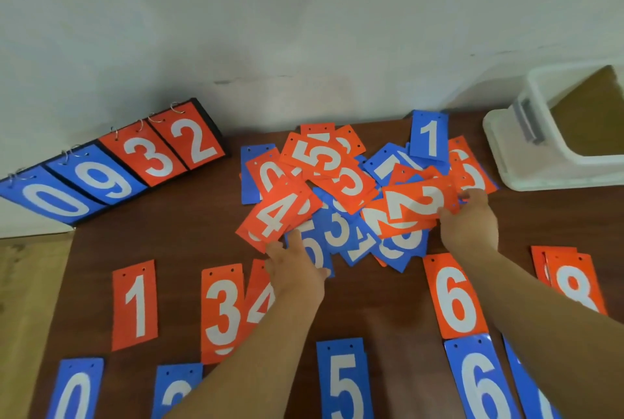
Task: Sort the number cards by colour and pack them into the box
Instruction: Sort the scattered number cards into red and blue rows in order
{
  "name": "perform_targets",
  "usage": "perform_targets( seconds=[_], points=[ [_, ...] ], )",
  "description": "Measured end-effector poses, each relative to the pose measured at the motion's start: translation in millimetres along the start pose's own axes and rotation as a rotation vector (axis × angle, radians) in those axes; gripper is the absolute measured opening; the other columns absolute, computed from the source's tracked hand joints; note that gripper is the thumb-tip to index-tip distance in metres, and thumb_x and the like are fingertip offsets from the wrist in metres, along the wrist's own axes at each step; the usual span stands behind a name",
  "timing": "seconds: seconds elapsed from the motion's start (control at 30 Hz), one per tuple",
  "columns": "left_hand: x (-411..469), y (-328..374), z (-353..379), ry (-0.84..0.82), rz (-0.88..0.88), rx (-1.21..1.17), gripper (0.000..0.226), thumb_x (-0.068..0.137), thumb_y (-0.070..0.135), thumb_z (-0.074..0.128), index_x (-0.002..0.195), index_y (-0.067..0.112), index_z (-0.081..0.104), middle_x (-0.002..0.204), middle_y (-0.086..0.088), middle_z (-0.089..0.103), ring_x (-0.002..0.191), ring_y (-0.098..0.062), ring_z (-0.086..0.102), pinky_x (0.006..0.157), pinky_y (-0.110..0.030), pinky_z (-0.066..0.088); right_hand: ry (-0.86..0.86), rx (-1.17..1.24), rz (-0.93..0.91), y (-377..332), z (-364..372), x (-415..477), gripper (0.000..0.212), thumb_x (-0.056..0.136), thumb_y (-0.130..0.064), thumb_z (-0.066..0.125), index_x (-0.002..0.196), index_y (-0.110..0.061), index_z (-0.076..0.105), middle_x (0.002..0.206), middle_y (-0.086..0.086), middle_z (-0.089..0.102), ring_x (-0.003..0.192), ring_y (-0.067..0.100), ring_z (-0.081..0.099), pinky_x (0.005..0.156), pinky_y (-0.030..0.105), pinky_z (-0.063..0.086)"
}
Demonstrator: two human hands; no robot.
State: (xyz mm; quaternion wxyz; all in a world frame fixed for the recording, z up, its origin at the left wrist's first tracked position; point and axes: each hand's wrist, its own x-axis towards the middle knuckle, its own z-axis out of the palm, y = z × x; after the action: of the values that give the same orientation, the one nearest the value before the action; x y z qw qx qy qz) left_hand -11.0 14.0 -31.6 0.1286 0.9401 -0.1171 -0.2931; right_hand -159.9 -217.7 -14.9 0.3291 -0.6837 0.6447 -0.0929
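Two cards: right hand (472,219) pinches crosswise orange 2 (417,206); left hand (294,266) touches slanted orange 4 (278,216), grip unclear.

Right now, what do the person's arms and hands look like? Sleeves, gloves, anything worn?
Bare hands, no gloves: left hand, right hand. The left arm and right arm are uncovered to the frame edge, so no sleeves are in view. No watch, ring, band or marking is visible on either.

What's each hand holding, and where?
Right hand pinches orange 2 card by its right end; left hand touches orange 4 card at its near end, grip unclear.
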Motion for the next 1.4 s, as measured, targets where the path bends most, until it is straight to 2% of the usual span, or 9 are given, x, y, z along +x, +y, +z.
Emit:
perform_targets(
  seconds=[0.17, 0.37, 0.5, 0.77, 0.9, 1.03, 1.13, 1.23, 1.4],
  points=[
    [-3.5, -2.1, -4.0, -0.011, 0.083, -0.052, 0.057, 0.086, 0.023, 0.079, 0.133, 0.024, 0.047, 0.13, -0.005, 0.05, 0.12, -0.024, 0.054, 0.094, -0.035, 0.055, 0.088, 0.125, 0.0, 3.9, -20.8, -7.3, 0.036, 0.095, -0.017, 0.062, 0.126, -0.016, 0.043, 0.099, 0.002, 0.057, 0.079, 0.024, 0.055, 0.054, 0.024, 0.035],
    [-30.2, -2.1, -23.0, -0.031, 0.138, -0.271, 0.02, 0.095, 0.018, 0.065, 0.109, 0.028, 0.056, 0.115, 0.006, 0.059, 0.094, -0.01, 0.057, 0.061, -0.022, 0.05, 0.122, 0.286, -0.079, -0.2, -45.5, -37.5, 0.03, 0.096, -0.02, 0.063, 0.118, -0.023, 0.043, 0.101, -0.004, 0.059, 0.083, 0.017, 0.061, 0.063, 0.028, 0.046],
    [-59.8, -2.7, -38.7, -0.039, 0.2, -0.403, 0.018, 0.094, 0.018, 0.069, 0.107, 0.027, 0.06, 0.111, 0.004, 0.061, 0.099, -0.012, 0.06, 0.055, -0.014, 0.048, 0.14, 0.366, -0.145, -1.2, -64.7, -65.0, 0.028, 0.095, -0.02, 0.064, 0.112, -0.026, 0.043, 0.097, -0.008, 0.059, 0.082, 0.01, 0.063, 0.063, 0.027, 0.047],
    [-134.6, -0.6, -67.6, -0.034, 0.301, -0.601, 0.03, 0.098, 0.019, 0.064, 0.122, 0.036, 0.065, 0.122, 0.016, 0.058, 0.106, 0.0, 0.06, 0.077, -0.025, 0.06, 0.012, 0.391, -0.292, 8.1, -114.5, -117.6, 0.012, 0.094, -0.022, 0.066, 0.102, -0.03, 0.06, 0.096, -0.018, 0.065, 0.088, 0.0, 0.062, 0.07, 0.022, 0.047],
    [-172.3, 2.0, -70.5, 0.024, 0.328, -0.656, 0.034, 0.098, 0.016, 0.063, 0.126, 0.035, 0.064, 0.119, 0.014, 0.061, 0.094, 0.0, 0.066, 0.056, -0.015, 0.053, -0.086, 0.413, -0.351, 17.4, -133.9, -144.3, 0.018, 0.096, -0.021, 0.064, 0.106, -0.035, 0.063, 0.095, -0.016, 0.068, 0.084, 0.0, 0.065, 0.064, 0.015, 0.048],
    [-210.2, 0.4, -61.0, 0.009, 0.337, -0.739, 0.031, 0.098, 0.02, 0.065, 0.124, 0.036, 0.065, 0.118, 0.017, 0.062, 0.091, 0.003, 0.069, 0.068, -0.029, 0.063, -0.175, 0.387, -0.405, 29.7, -139.1, -171.6, 0.019, 0.096, -0.021, 0.064, 0.107, -0.036, 0.063, 0.095, -0.015, 0.068, 0.087, 0.001, 0.064, 0.072, 0.021, 0.052],
    [-234.4, -2.5, -51.5, -0.026, 0.332, -0.827, 0.032, 0.095, 0.024, 0.069, 0.121, 0.041, 0.063, 0.123, 0.017, 0.063, 0.091, 0.004, 0.068, 0.071, -0.036, 0.063, -0.225, 0.374, -0.435, 35.1, -137.6, -187.2, 0.019, 0.096, -0.021, 0.064, 0.107, -0.036, 0.064, 0.093, -0.012, 0.069, 0.078, 0.002, 0.064, 0.058, 0.013, 0.046],
    [-251.4, -8.5, -47.5, -0.026, 0.326, -0.897, 0.04, 0.092, 0.015, 0.073, 0.122, 0.039, 0.062, 0.119, 0.016, 0.063, 0.096, -0.002, 0.07, 0.066, -0.027, 0.062, -0.268, 0.33, -0.479, 34.8, -133.7, -203.4, 0.021, 0.095, -0.021, 0.065, 0.107, -0.038, 0.06, 0.096, -0.013, 0.065, 0.08, 0.001, 0.063, 0.055, 0.01, 0.046],
    [-255.5, -27.4, -60.8, 0.006, 0.322, -0.899, 0.044, 0.09, 0.014, 0.075, 0.115, 0.046, 0.058, 0.114, 0.021, 0.059, 0.092, -0.004, 0.07, 0.059, -0.024, 0.059, -0.331, 0.292, -0.493, 21.0, -120.0, -224.0, 0.023, 0.091, -0.028, 0.07, 0.107, -0.038, 0.057, 0.099, -0.012, 0.064, 0.087, 0.007, 0.066, 0.064, 0.026, 0.056]
  ],
)
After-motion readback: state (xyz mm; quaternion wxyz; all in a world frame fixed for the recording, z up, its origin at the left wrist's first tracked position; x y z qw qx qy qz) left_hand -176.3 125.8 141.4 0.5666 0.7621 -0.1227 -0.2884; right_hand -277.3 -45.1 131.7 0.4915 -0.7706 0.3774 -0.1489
